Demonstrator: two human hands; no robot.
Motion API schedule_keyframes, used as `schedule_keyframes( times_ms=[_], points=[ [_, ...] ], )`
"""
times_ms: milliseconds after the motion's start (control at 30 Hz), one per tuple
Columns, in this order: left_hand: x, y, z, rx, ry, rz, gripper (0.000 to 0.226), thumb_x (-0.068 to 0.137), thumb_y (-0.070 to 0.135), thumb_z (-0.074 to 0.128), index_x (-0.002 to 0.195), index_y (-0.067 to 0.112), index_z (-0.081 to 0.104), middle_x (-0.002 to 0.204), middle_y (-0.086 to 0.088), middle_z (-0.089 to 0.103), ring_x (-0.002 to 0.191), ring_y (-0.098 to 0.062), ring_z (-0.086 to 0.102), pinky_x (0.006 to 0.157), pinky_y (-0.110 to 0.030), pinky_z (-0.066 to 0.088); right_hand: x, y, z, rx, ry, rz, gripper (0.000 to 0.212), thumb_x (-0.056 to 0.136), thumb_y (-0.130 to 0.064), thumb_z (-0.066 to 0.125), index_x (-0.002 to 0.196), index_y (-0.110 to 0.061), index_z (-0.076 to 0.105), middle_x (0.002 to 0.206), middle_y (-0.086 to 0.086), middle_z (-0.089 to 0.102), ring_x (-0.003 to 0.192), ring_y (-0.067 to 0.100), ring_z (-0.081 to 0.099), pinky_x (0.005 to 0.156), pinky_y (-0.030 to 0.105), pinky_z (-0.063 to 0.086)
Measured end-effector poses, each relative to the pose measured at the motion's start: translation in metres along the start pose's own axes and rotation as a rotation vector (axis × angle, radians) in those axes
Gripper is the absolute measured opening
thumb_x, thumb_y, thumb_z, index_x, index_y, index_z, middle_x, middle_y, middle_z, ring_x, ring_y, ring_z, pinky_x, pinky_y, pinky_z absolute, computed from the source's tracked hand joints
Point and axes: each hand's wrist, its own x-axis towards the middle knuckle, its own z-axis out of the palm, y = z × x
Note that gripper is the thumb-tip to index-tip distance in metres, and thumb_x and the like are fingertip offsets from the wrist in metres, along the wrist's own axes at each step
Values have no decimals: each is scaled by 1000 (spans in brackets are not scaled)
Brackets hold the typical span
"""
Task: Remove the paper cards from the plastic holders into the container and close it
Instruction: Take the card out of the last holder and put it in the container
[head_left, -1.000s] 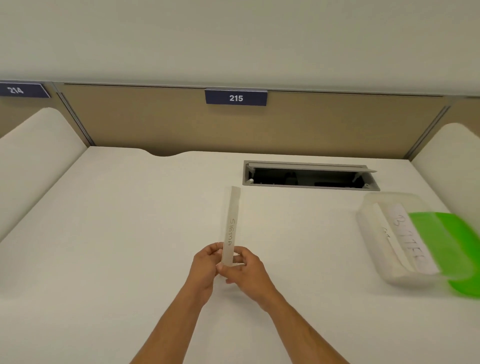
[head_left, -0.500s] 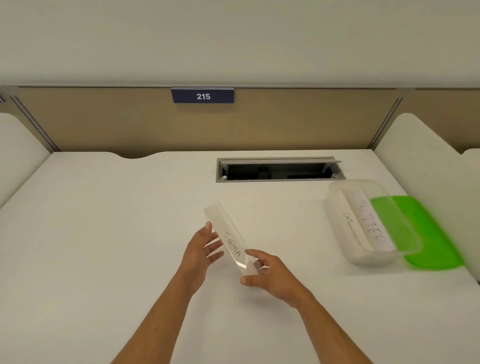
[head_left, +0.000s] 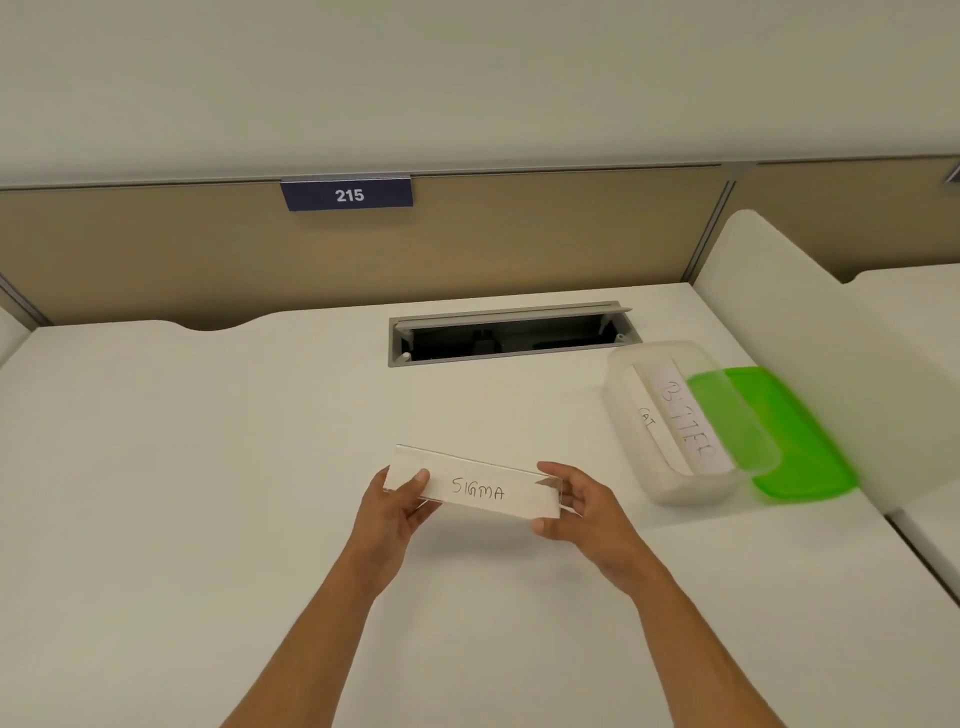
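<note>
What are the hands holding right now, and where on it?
The clear plastic holder with the SIGMA card inside, held by its two short ends: left hand on the left end, right hand on the right end.

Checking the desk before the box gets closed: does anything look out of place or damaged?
Nothing damaged or spilled. The green lid is off, lying partly under the open box, and the desk's cable hatch stands open.

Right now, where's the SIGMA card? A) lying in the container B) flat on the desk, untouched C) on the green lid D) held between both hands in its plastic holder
D: the SIGMA card sits in the plastic holder, gripped at its ends by the left hand and right hand above the desk.
</note>
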Motion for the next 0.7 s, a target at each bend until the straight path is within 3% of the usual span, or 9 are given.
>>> schedule_keyframes(
  times_ms=[167,333,433,500,700],
  points=[
    [-2,-6,4,-74,-6,-43,48,77,10,74,120,12,53,119,-13,68,106,-25,68,86,-30,58,-2,-5,-17,9,5,-68,72,75,9,76,134,-27,53,127,10,58,118,17,58,101,31,48],
    [-2,-10,11,-53,-59,-57,58,78,10,75,129,2,49,130,-20,63,114,-31,64,95,-33,55,-7,-11,-29,-4,28,-115,68,79,10,71,134,-26,53,127,7,61,116,12,58,92,18,46],
    [-2,-9,17,-54,-66,-46,52,77,11,75,124,4,53,127,-18,65,112,-29,66,92,-32,57,-10,-13,-34,-19,36,-124,66,80,9,71,133,-27,55,125,4,62,113,9,58,90,17,46],
    [-1,-8,23,-66,-70,-40,43,77,12,75,115,11,57,122,-16,68,107,-27,68,85,-29,58,-11,-16,-38,-40,47,-120,63,80,4,73,130,-29,56,124,2,63,111,4,58,89,16,45],
    [7,-10,55,-54,-127,-40,38,81,13,71,116,14,56,116,-12,67,101,-24,67,81,-28,58,-14,-25,-52,-167,49,-108,49,74,-24,83,117,-38,63,116,-10,68,115,-3,58,94,24,45]
  ],
)
